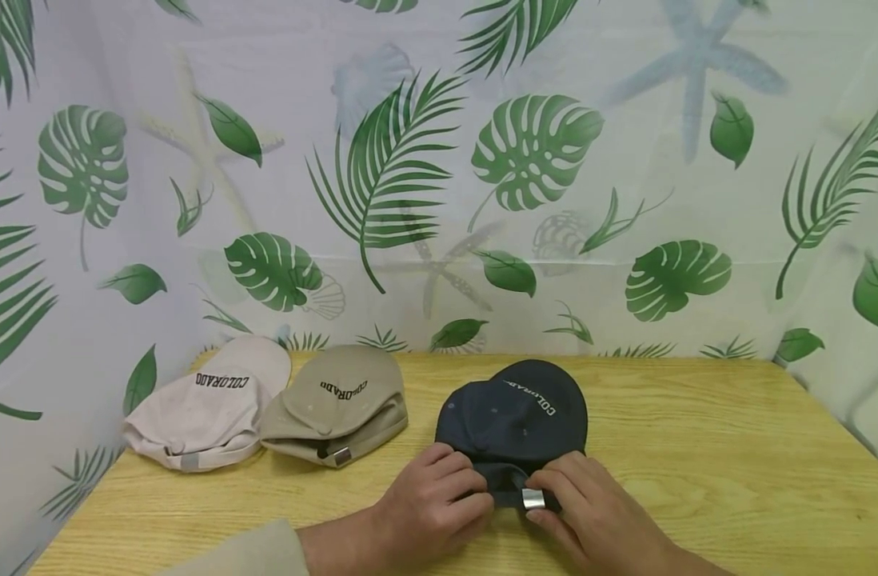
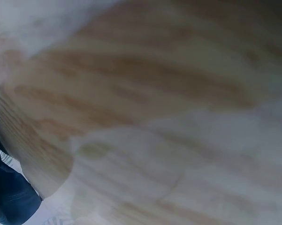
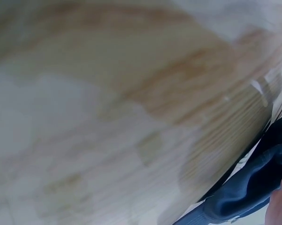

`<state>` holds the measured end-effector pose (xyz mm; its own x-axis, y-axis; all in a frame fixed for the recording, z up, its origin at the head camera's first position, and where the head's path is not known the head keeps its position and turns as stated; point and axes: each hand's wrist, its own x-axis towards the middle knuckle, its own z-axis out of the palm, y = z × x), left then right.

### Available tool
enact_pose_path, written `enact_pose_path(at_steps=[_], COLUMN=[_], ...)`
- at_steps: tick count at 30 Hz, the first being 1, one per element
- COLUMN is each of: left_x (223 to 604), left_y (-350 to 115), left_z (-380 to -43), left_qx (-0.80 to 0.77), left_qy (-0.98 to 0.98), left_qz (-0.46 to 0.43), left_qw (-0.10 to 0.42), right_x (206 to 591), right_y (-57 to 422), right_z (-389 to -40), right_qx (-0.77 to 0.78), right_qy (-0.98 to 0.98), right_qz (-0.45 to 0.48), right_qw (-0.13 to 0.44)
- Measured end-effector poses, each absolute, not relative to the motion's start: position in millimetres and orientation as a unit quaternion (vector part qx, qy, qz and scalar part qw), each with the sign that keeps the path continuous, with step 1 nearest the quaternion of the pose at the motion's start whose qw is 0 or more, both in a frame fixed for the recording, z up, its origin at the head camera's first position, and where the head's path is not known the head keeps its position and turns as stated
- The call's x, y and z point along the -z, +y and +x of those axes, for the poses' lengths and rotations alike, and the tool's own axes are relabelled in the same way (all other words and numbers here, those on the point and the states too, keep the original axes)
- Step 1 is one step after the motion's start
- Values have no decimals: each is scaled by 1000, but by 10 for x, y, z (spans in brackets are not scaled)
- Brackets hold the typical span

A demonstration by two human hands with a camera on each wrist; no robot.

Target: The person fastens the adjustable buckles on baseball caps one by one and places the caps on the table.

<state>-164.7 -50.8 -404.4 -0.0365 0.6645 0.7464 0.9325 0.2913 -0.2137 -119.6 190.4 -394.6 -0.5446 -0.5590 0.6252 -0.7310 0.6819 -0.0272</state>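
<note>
A navy baseball cap (image 1: pixel 482 416) with light COLORADO lettering lies on the table, its brim facing away and its back strap toward me. With curled fingers my left hand (image 1: pixel 435 500) grips the cap's back edge at the left. My right hand (image 1: pixel 597 508) pinches the strap beside its silver metal buckle (image 1: pixel 533 499), thumb below and fingers above. Part of the strap is hidden behind both hands. Only a corner of the navy cap (image 2: pixel 14 194) enters the left wrist view; its dark folded fabric (image 3: pixel 244 194) shows at the lower right of the right wrist view.
To the left sit a pale pinkish cap (image 1: pixel 187 416) and a khaki cap (image 1: pixel 331 400), side by side, both lettered COLORADO. The wood-grain table (image 1: pixel 698 448) reaches back to a leaf-printed cloth (image 1: pixel 425 200) hung behind and at the sides.
</note>
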Motion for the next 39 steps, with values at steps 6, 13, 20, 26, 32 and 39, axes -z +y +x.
enact_pose_path(at_steps=[6, 13, 20, 26, 32, 39], left_x=[4063, 4073, 4079, 4103, 4106, 4086], left_y=[-498, -491, -481, -475, -467, -466], left_z=[-1654, -1652, -1652, -1657, -1644, -1631], left_qx=[178, 179, 181, 180, 173, 163], left_qy=[-694, -692, -692, -689, -709, -733], left_qz=[-576, -575, -577, -589, -575, -550], left_qw=[394, 398, 394, 382, 370, 365], right_x=[3946, 3945, 3970, 3990, 3985, 3978], right_y=[1889, 1874, 1867, 1870, 1874, 1877], right_z=[-1189, -1178, -1178, -1178, -1182, -1208], right_qx=[-144, -143, -143, -135, -132, -131], right_qy=[-870, -875, -874, -879, -876, -867], right_qz=[373, 375, 375, 369, 370, 378], right_qw=[288, 271, 272, 270, 278, 298])
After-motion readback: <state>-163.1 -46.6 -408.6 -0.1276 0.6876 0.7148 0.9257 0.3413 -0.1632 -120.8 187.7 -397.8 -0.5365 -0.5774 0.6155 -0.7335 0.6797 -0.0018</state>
